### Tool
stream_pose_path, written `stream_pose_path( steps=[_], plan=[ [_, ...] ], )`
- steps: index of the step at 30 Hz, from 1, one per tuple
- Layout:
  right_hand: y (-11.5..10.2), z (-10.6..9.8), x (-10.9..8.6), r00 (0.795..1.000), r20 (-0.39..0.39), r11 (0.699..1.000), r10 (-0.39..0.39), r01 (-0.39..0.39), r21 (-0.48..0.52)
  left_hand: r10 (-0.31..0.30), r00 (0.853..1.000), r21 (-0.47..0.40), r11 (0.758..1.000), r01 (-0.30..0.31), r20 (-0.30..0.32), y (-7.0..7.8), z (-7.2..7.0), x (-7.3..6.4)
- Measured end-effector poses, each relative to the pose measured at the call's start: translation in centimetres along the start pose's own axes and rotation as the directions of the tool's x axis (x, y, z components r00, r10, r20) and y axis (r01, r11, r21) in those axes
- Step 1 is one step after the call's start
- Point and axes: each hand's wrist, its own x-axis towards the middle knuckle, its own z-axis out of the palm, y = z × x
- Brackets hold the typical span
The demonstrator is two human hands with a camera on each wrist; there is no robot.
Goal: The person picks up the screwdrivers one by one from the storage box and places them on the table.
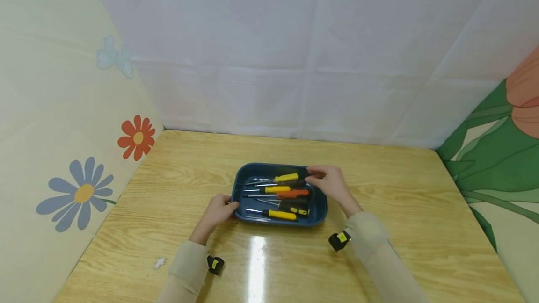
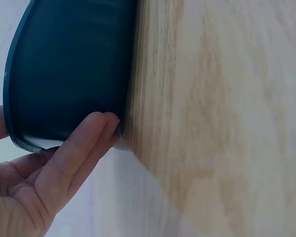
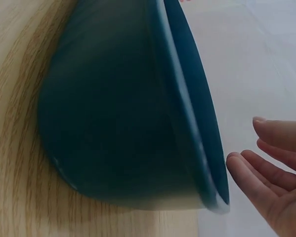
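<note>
A dark blue tray (image 1: 317, 209) holds several screwdrivers, among them a yellow-handled one (image 1: 282, 215), an orange-red one (image 1: 292, 194) and a black-and-yellow one (image 1: 290, 206). My left hand (image 1: 216, 210) grips the tray's left end. In the left wrist view, that hand's fingers (image 2: 83, 143) lie along the outer wall (image 2: 73, 69), with the thumb at the rim. My right hand (image 1: 330, 182) is over the back right corner, close to a dark handle. From the right wrist view, its thumb and fingers (image 3: 251, 180) are parted beside the rim (image 3: 187, 123), pinching nothing visible.
The tray stands on a wood-grain table (image 1: 400, 191). A small white object (image 1: 159, 263) lies at the front left. White cloth (image 1: 273, 60) hangs behind the table, and flower-printed cloth (image 1: 84, 195) borders both sides.
</note>
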Motion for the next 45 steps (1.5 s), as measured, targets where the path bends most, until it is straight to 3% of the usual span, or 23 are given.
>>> stream_pose_path(
  steps=[4, 13, 22, 29, 35, 45],
  plan=[
    [-0.2, 0.2, 0.5, 0.999, 0.026, 1.000, 0.026, -0.027, 0.012, -0.042, 0.999, 0.018, 0.999, 0.042, -0.017, 0.1, 0.2, 0.2],
    [-0.6, 0.7, 1.7, 0.996, 0.089, 1.000, 0.002, -0.001, -0.016, -0.039, 0.999, 0.015, 0.999, 0.039, -0.015, -0.1, 0.2, 0.3],
    [-0.6, 1.7, 2.5, 0.995, 0.101, 0.999, -0.001, 0.005, -0.037, -0.049, 0.999, 0.019, 0.999, 0.049, -0.017, -0.1, 0.2, 0.3],
    [-0.5, 2.1, 3.1, 0.994, 0.105, 0.992, -0.004, 0.017, -0.128, -0.048, 0.999, 0.025, 0.999, 0.048, -0.021, 0.2, 0.2, 0.1],
    [-0.7, 2.2, 3.4, 0.988, 0.155, 0.973, -0.008, 0.044, -0.229, -0.047, 0.999, 0.042, 0.998, 0.047, -0.016, 0.1, 0.2, 0.1],
    [-1.1, 2.6, 3.8, 0.978, 0.209, 0.953, 0.014, 0.050, -0.299, -0.038, 0.999, 0.047, 0.998, 0.038, -0.013, -0.1, 0.2, 0.2]
  ],
)
